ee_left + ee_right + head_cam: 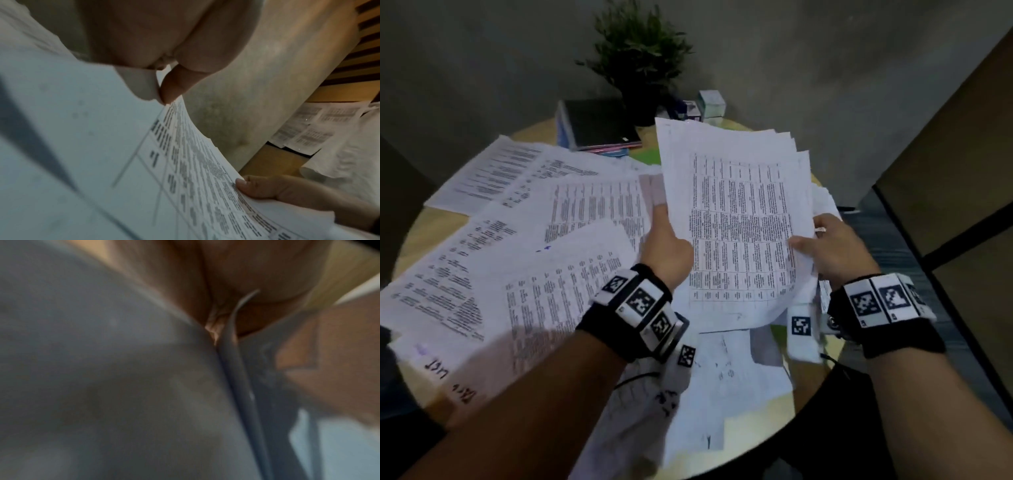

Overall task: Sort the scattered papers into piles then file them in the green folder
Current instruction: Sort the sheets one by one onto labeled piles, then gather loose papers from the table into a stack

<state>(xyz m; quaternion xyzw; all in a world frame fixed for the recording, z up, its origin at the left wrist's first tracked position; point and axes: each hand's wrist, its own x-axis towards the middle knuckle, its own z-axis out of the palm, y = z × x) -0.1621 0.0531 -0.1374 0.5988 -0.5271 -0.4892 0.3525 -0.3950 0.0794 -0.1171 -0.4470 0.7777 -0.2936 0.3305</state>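
Both my hands hold a stack of printed sheets point(736, 212) tilted up above the table. My left hand point(666, 222) pinches its left edge, with the fingers behind the paper. In the left wrist view the thumb and a finger of that left hand point(164, 95) meet on the sheet point(185, 162). My right hand point(813, 240) grips the right edge with its thumb on top. Several more papers point(534, 240) lie fanned over the left of the table. A strip of the green folder point(649, 156) shows behind the stack, mostly covered. The right wrist view is a blur of paper point(102, 369).
The round wooden table point(438, 219) is largely covered. At the back stand a potted plant point(640, 58), a black binder on coloured folders point(599, 125) and small boxes point(710, 104). More loose sheets point(722, 394) lie near the front edge. A dark partition point(945, 192) stands to the right.
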